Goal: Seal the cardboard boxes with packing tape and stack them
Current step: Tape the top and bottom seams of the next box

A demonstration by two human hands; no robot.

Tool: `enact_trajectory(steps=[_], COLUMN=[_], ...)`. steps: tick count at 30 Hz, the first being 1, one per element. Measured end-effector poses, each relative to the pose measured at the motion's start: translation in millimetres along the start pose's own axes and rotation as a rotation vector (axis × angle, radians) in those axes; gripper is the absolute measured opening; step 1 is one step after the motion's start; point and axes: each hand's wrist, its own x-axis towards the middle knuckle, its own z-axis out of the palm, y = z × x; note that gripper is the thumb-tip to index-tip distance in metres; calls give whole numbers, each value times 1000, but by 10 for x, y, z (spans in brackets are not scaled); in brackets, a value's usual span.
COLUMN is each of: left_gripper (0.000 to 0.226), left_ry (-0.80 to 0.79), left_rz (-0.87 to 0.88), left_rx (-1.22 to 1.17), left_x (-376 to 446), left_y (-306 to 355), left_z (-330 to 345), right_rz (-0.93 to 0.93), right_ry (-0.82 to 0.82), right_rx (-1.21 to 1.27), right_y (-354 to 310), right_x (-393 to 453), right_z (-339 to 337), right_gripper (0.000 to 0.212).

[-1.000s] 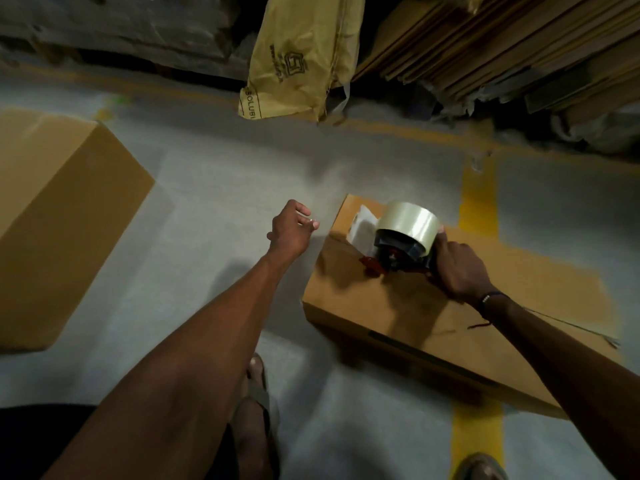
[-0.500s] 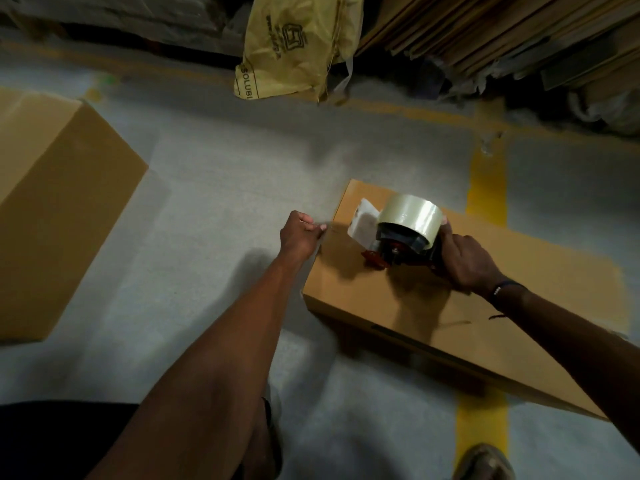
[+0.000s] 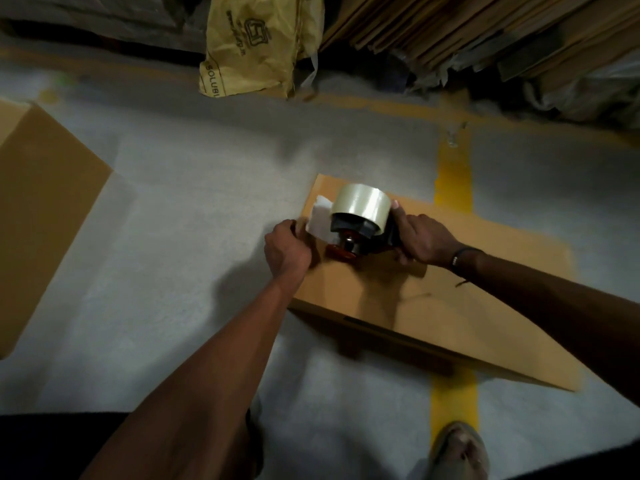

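Observation:
A long brown cardboard box point(image 3: 433, 306) lies on the grey floor, its left end toward the middle of the view. On top of that end sits a tape dispenser point(image 3: 356, 230) with a roll of clear tape and a red roller. My right hand point(image 3: 420, 242) grips the dispenser's handle from the right. My left hand point(image 3: 285, 249) is at the box's left edge and pinches the loose white end of the tape point(image 3: 320, 220). A second, larger cardboard box point(image 3: 45, 220) stands apart at the far left.
A yellow printed sack point(image 3: 256, 43) and a leaning pile of flattened cardboard sheets point(image 3: 467, 26) line the back. A yellow floor stripe point(image 3: 453, 181) runs under the long box. My sandalled foot point(image 3: 459, 452) shows at the bottom right.
My left hand moved right from open air to the box's left edge and took hold of the tape's free end. The right hand stayed on the dispenser.

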Motion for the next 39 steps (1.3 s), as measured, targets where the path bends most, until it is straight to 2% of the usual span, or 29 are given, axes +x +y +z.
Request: enact_trajectory(steps=[1, 5, 7, 9, 10, 12, 14, 18, 20, 23, 25, 28, 30, 33, 34, 37, 39], left_gripper=[12, 15, 18, 21, 27, 41, 47, 48, 46, 52, 59, 84, 95, 84, 81, 80, 81], left_ry=[5, 24, 30, 29, 29, 32, 42, 63, 83, 130, 76, -124, -272, -397, -404, -398, -386], left_rz=[8, 16, 11, 0, 5, 32, 56, 68, 106, 299, 404, 446, 575, 820, 827, 820, 849], left_rx=[46, 117, 124, 106, 91, 81, 98, 143, 239, 437, 484, 502, 498, 471, 475, 563, 597], left_x=[-2, 30, 59, 68, 61, 56, 58, 58, 9, -155, -374, -953, -1383, -1852, -1917, -1923, -1896], left_y=[-11, -8, -22, -20, -12, -13, -43, -64, -37, -21, 18, 211, 403, 588, 617, 614, 589], left_z=[19, 76, 96, 105, 102, 115, 130, 147, 188, 354, 538, 853, 1076, 1367, 1414, 1443, 1447], right_rz=[15, 106, 107, 76, 63, 65, 149, 243, 260, 298, 302, 202, 198, 223, 217, 182, 164], right_ry=[17, 65, 78, 58, 49, 29, 55, 110, 118, 109, 133, 203, 213, 176, 165, 171, 167], right_rx=[-30, -79, -78, -112, -133, -130, -115, -135, -122, -87, -76, -5, -12, -52, -51, -39, -40], right_y=[-34, -40, 1, 117, 194, 465, 804, 1471, 1643, 1708, 1720, 1775, 1815, 1806, 1812, 1855, 1876], right_x=[-3, -12, -5, -66, -146, -334, -545, -1004, -1169, -1230, -1212, -1200, -1198, -1171, -1163, -1175, -1182], right_z=[11, 77, 80, 53, 28, -75, -204, -397, -400, -355, -338, -306, -291, -314, -324, -356, -350], right_gripper=[74, 66, 67, 77, 77, 62, 55, 71, 77, 72, 66, 91, 91, 68, 69, 89, 92])
